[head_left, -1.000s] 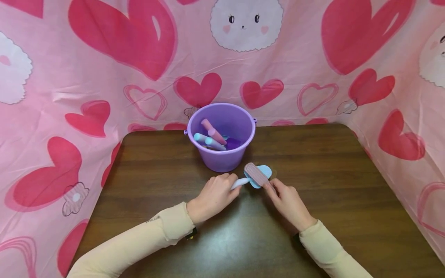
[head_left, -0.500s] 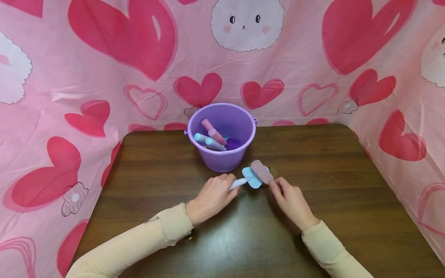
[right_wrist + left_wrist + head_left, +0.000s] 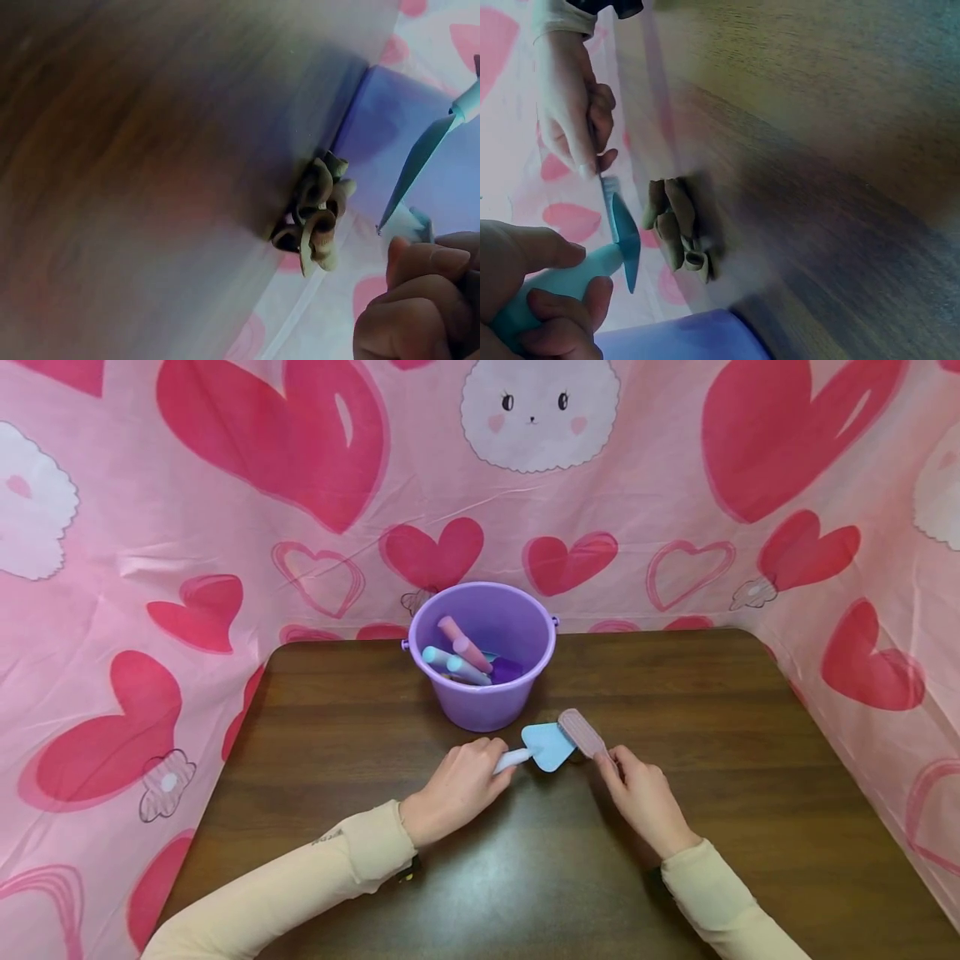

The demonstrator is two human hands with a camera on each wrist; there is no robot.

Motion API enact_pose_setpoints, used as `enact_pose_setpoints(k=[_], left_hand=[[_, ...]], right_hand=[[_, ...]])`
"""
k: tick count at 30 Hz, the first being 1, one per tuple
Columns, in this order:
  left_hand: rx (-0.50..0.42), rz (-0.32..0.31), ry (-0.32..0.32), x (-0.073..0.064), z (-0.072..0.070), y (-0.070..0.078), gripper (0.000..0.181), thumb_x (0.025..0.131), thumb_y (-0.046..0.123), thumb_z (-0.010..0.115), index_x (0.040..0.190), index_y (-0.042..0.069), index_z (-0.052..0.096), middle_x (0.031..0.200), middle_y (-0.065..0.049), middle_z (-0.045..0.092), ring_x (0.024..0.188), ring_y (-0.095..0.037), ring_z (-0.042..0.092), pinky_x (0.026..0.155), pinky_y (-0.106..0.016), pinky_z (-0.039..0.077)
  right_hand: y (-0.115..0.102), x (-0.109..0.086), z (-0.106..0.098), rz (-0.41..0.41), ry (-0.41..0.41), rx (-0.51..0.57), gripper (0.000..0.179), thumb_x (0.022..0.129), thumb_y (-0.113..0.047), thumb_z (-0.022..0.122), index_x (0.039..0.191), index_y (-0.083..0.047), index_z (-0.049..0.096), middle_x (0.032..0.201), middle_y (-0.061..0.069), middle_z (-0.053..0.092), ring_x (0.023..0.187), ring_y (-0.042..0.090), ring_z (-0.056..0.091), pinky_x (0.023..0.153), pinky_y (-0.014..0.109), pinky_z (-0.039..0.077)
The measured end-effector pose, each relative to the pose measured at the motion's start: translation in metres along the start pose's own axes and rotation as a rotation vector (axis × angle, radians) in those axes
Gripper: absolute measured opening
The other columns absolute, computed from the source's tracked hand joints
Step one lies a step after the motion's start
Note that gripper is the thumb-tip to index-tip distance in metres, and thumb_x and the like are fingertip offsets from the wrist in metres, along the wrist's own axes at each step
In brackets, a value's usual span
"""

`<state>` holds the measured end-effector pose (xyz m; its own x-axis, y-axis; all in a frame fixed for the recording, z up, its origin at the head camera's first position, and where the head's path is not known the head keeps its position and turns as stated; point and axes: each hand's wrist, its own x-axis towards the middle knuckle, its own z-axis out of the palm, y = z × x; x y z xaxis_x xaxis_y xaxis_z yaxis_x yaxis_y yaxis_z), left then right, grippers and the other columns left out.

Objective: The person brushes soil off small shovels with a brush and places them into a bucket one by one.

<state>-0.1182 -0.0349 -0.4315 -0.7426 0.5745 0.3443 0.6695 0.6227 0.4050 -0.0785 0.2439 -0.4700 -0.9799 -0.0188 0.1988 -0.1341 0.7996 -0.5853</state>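
My left hand (image 3: 456, 787) grips the pale handle of a light-blue flat-bladed toy shovel (image 3: 546, 746), held over the table. In my right hand (image 3: 647, 799) is a pinkish-brown brush (image 3: 581, 732), pinched at its handle. The brush head overlaps the right edge of the blade in the head view. Bristles show along the brush's side in the left wrist view. Below the blade, a brown object (image 3: 672, 223) of several curled lobes sits on the table; the right wrist view shows hollows in it. The head view hides most of it behind the shovel and brush.
A purple bucket (image 3: 482, 706) stands just behind the shovel at the table's middle. Pink and teal cylindrical handles (image 3: 471, 670) lean inside it beside a dark purple piece. The dark wooden table (image 3: 337, 710) meets a pink heart-printed cloth (image 3: 360, 493) at the back and sides.
My right hand has moved right, drawing the brush from across the blade to its right edge. The blade has tilted a little, while my left hand stays in nearly the same place.
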Motion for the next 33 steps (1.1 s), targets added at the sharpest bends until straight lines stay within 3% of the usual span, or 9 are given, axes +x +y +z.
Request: enact_pose_setpoints(k=[6, 11, 15, 25, 33], left_hand=[[-0.141, -0.139, -0.076, 0.004, -0.002, -0.002, 0.028, 0.089, 0.015, 0.083, 0.107, 0.002, 0.067, 0.088, -0.008, 0.070, 0.074, -0.021, 0.066, 0.068, -0.038, 0.056], [-0.285, -0.278, -0.134, 0.005, -0.002, -0.009, 0.026, 0.087, 0.019, 0.085, 0.102, 0.007, 0.067, 0.086, -0.005, 0.071, 0.073, -0.017, 0.064, 0.069, -0.032, 0.053], [-0.414, -0.345, -0.159, 0.002, 0.003, -0.016, 0.022, 0.089, 0.022, 0.082, 0.097, 0.008, 0.069, 0.083, -0.002, 0.069, 0.072, -0.014, 0.060, 0.068, -0.028, 0.049], [-0.639, -0.389, -0.240, -0.013, 0.018, -0.024, 0.019, 0.095, 0.024, 0.076, 0.099, 0.007, 0.068, 0.078, 0.005, 0.066, 0.066, -0.007, 0.052, 0.062, -0.024, 0.043], [-0.780, -0.353, -0.298, -0.014, 0.020, -0.022, 0.025, 0.103, 0.019, 0.064, 0.096, -0.004, 0.067, 0.081, -0.009, 0.068, 0.068, -0.007, 0.050, 0.064, -0.022, 0.039]], right_hand=[[0.002, -0.002, -0.014, 0.019, 0.076, 0.046, 0.015, 0.104, -0.019, 0.064, 0.097, -0.006, 0.066, 0.067, -0.002, 0.051, 0.057, 0.013, 0.044, 0.054, 0.027, 0.038], [0.000, -0.005, -0.026, 0.005, 0.150, 0.061, 0.013, 0.104, -0.018, 0.065, 0.097, -0.007, 0.067, 0.067, -0.003, 0.048, 0.057, 0.009, 0.042, 0.054, 0.027, 0.036], [-0.001, -0.008, -0.028, -0.003, 0.161, 0.075, 0.010, 0.103, -0.016, 0.067, 0.098, -0.007, 0.067, 0.067, -0.004, 0.048, 0.057, 0.008, 0.042, 0.054, 0.026, 0.036], [-0.008, -0.013, -0.023, -0.031, 0.134, 0.112, 0.005, 0.101, -0.014, 0.070, 0.098, -0.009, 0.068, 0.066, -0.007, 0.045, 0.055, 0.005, 0.039, 0.052, 0.025, 0.035], [-0.015, -0.013, -0.017, -0.033, 0.093, 0.148, 0.008, 0.102, -0.014, 0.068, 0.095, -0.009, 0.068, 0.065, -0.009, 0.044, 0.055, 0.006, 0.039, 0.051, 0.025, 0.035]])
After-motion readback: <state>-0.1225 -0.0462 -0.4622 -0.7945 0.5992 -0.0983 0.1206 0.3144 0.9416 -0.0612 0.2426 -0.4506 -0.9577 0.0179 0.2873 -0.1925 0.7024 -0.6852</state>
